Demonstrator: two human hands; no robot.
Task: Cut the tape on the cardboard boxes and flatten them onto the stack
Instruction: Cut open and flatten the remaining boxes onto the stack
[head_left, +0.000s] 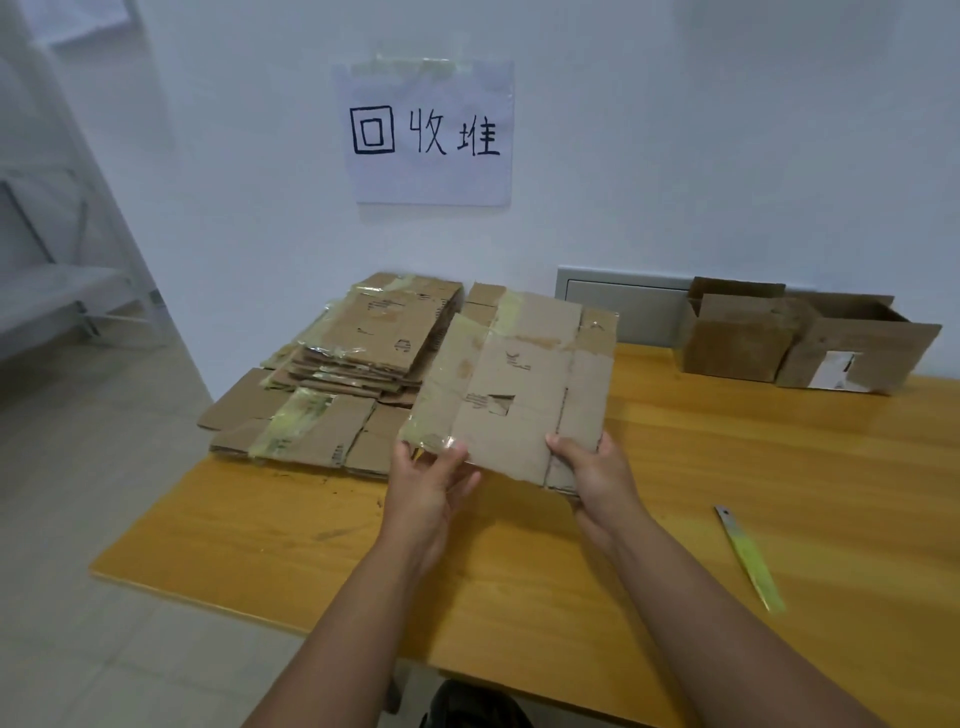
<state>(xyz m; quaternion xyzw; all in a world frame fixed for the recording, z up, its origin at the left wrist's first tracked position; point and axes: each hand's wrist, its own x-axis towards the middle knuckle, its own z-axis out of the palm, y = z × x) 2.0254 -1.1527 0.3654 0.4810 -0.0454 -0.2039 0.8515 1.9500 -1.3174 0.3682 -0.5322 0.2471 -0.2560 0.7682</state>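
I hold a flattened cardboard box (511, 387) with strips of clear and yellowish tape, raised over the wooden table (675, 493). My left hand (431, 475) grips its near left corner, and my right hand (597, 475) grips its near right edge, thumb on top. Its far end hangs beside the stack of flattened boxes (343, 379) at the table's back left. A yellow-handled cutter (748, 556) lies on the table to the right of my right arm. Two open cardboard boxes (737, 338) (857, 353) stand at the back right against the wall.
A paper sign (428, 132) with handwritten characters is taped to the white wall above the stack. A grey wall panel (623, 306) sits behind the table. The table's left edge drops to a tiled floor (104, 467). A metal frame (62, 291) stands at the far left.
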